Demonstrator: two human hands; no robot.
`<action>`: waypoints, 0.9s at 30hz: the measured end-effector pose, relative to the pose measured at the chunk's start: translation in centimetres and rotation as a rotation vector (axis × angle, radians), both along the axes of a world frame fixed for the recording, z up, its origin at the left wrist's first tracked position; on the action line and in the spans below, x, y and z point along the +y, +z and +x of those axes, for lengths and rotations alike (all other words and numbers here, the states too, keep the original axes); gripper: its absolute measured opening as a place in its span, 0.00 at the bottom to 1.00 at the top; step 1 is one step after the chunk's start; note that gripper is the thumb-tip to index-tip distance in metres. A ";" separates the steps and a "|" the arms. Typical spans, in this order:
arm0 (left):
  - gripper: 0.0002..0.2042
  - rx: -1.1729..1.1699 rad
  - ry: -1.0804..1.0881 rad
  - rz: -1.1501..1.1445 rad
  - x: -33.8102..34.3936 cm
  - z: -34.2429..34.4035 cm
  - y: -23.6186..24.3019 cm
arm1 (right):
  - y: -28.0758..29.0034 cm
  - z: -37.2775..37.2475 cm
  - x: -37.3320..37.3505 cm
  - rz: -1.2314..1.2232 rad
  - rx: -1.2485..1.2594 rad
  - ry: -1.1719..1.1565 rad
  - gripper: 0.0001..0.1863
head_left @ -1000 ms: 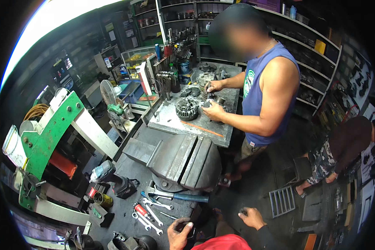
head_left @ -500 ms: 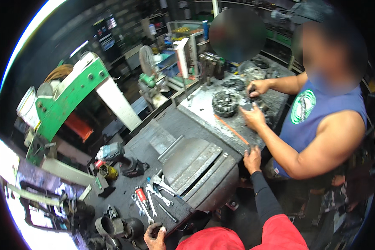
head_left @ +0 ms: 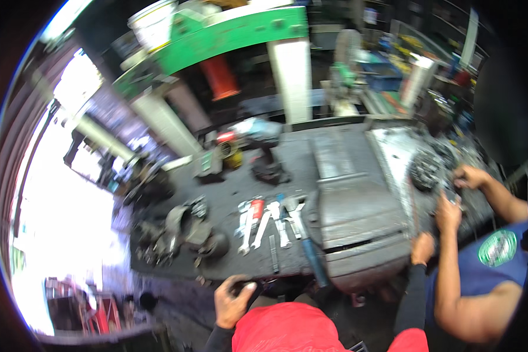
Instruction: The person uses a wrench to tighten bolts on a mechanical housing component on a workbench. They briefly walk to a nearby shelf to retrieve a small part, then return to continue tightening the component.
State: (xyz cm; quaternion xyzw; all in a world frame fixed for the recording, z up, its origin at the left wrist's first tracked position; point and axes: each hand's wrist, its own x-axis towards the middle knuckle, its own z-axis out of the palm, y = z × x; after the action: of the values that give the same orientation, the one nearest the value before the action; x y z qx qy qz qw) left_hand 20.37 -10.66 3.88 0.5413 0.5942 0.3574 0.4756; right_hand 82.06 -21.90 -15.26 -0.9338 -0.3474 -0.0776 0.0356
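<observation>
My left hand [head_left: 233,302] is at the front edge of the dark workbench [head_left: 240,183], its fingers curled toward the thumb. A dark gap or small dark thing shows between them; I cannot make out which. My right hand [head_left: 422,249] rests with bent fingers at the near edge of the metal-topped table [head_left: 393,154], right of the big bench vise [head_left: 361,220]. Whatever lies under its fingers is hidden. Between my hands and beyond lie several wrenches [head_left: 263,229], a red-handled tool [head_left: 257,209], a short dark rod [head_left: 273,253] and a blue-handled tool [head_left: 314,263].
A co-worker's hands [head_left: 449,212] work beside a round toothed metal part [head_left: 426,170] at the right. A cordless impact wrench [head_left: 264,141] stands behind the tools, near a yellow can [head_left: 232,155]. Dark machine parts [head_left: 202,234] sit at the left; a green press frame [head_left: 234,44] rises behind.
The view has swung left, so the bench and press shift rightward in it. My left forearm has come into view. Both my hands keep about the same places at the bench and table edges.
</observation>
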 end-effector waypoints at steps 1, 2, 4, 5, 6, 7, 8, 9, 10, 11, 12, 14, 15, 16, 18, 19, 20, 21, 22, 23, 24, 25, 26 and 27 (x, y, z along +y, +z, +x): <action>0.12 0.080 -0.038 0.039 -0.1 0.0 0.2 | -0.6 0.5 -0.5 0.085 0.021 -0.014 0.18; 0.13 0.095 -0.060 0.074 -0.1 0.0 0.2 | -1.6 0.5 -0.8 0.256 0.007 0.039 0.19; 0.13 0.119 -0.112 0.129 0.1 0.0 0.3 | -2.3 0.2 -2.2 0.465 0.152 0.047 0.22; 0.13 0.128 -0.137 0.142 0.3 0.0 0.3 | -2.0 -0.3 -2.7 0.513 0.344 -0.069 0.23; 0.13 0.089 -0.145 0.112 0.5 0.1 0.3 | -1.6 -1.5 -3.1 0.508 0.313 0.018 0.22; 0.13 0.072 -0.170 0.118 0.8 0.2 0.3 | -0.7 -3.8 -4.2 0.523 0.315 0.022 0.22; 0.13 0.059 -0.197 0.134 1.3 0.3 0.3 | 1.2 -6.0 -5.4 0.558 0.310 0.095 0.21; 0.13 0.043 -0.227 0.151 1.8 0.5 0.3 | 4.0 -8.0 -6.3 0.580 0.325 -0.012 0.20; 0.13 0.020 -0.269 0.126 2.3 0.7 0.5 | 7.1 -10.2 -6.9 0.621 0.337 -0.051 0.20; 0.13 -0.044 -0.318 0.139 2.9 0.9 0.7 | 10.3 -12.7 -7.2 0.678 0.349 -0.088 0.19; 0.14 -0.091 -0.366 0.169 3.6 1.1 1.1 | 13.6 -15.4 -7.0 0.765 0.302 -0.049 0.17; 0.14 -0.187 -0.458 0.156 5.1 1.2 2.0 | 18.9 -21.8 -5.2 1.079 0.377 -0.029 0.12; 0.15 -0.259 -0.496 0.156 5.8 1.1 2.5 | 21.1 -25.3 -4.3 1.005 0.409 0.109 0.12; 0.18 -0.300 -0.530 0.182 6.6 1.0 3.0 | 23.2 -28.9 -3.6 0.932 0.457 0.192 0.12; 0.20 -0.406 -0.615 0.058 8.3 0.0 3.6 | 25.0 -36.3 -1.3 0.767 0.655 0.334 0.13; 0.21 -0.455 -0.657 0.001 8.8 -0.7 3.7 | 25.4 -39.7 -0.3 0.672 0.808 0.389 0.14; 0.22 -0.523 -0.666 -0.145 9.2 -1.5 3.7 | 25.3 -42.7 0.9 0.550 0.844 0.423 0.15; 0.22 -0.570 -0.697 -0.159 9.7 -2.8 3.6 | 25.0 -45.4 2.0 0.414 0.874 0.435 0.16; 0.20 -0.487 -0.692 -0.221 10.1 -4.2 3.2 | 24.9 -47.6 2.9 0.381 0.959 0.416 0.16; 0.19 -0.433 -0.680 -0.250 10.4 -5.3 2.7 | 24.8 -49.4 3.6 0.276 1.041 0.310 0.16; 0.20 -0.433 -0.580 -0.205 10.0 -5.9 2.2 | 24.7 -50.7 4.7 0.297 0.859 0.512 0.19; 0.21 -0.375 -0.545 -0.180 9.7 -6.5 1.6 | 24.6 -51.8 5.7 0.271 0.680 0.627 0.21; 0.21 -0.313 -0.517 -0.157 9.4 -7.1 1.1 | 24.4 -52.7 6.8 0.286 0.562 0.701 0.24; 0.22 -0.251 -0.494 -0.132 9.3 -7.5 0.5 | 24.0 -53.4 8.0 0.311 0.442 0.765 0.27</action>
State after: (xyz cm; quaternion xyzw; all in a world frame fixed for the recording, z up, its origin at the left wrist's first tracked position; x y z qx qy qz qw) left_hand 12.82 -1.38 4.41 0.5891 0.4028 0.2552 0.6523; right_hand 28.62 -13.87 8.79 -0.7165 -0.6350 0.0906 0.2743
